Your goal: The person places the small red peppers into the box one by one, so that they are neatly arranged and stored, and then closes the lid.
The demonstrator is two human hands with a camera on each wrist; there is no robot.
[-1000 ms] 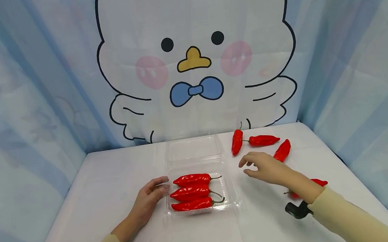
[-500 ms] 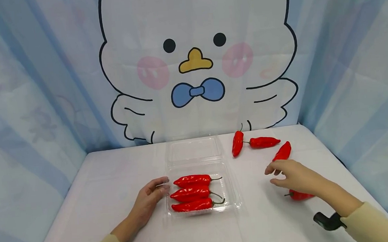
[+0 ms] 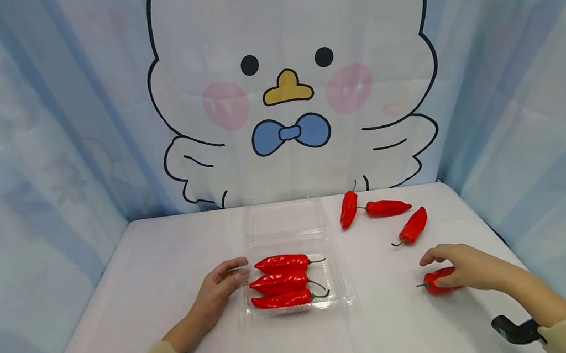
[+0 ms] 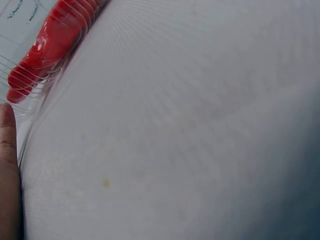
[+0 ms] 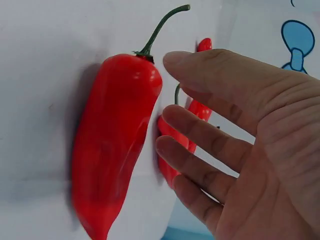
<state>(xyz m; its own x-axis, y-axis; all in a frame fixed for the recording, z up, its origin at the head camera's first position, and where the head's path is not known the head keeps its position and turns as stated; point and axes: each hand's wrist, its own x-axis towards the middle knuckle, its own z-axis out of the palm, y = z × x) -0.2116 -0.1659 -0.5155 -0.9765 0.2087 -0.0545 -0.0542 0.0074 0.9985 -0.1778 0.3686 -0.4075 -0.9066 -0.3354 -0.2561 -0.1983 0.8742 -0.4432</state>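
Three red chili peppers (image 3: pixel 280 282) lie side by side in a clear plastic clamshell box (image 3: pixel 338 274). My left hand (image 3: pixel 217 292) rests at the box's left edge with relaxed fingers; in the left wrist view one finger (image 4: pixel 7 145) lies along the box wall. Over a single red chili pepper (image 3: pixel 436 282) on the right side of the table, my right hand (image 3: pixel 470 267) hovers with thumb and fingers spread. The right wrist view shows that pepper (image 5: pixel 112 140) beside the fingers, with a small gap between them and its green stem.
Three more chili peppers lie farther back: one upright-pointing pepper (image 3: pixel 349 210), one sideways pepper (image 3: pixel 387 208) and one slanted pepper (image 3: pixel 413 227). The box's lid (image 3: pixel 283 219) lies folded back on the white table (image 3: pixel 169 252). A printed curtain (image 3: pixel 292 164) stands behind the table.
My right hand has moved right and toward me, from near the box to above the nearest loose pepper, uncovering the slanted one. The left hand stays at the box.
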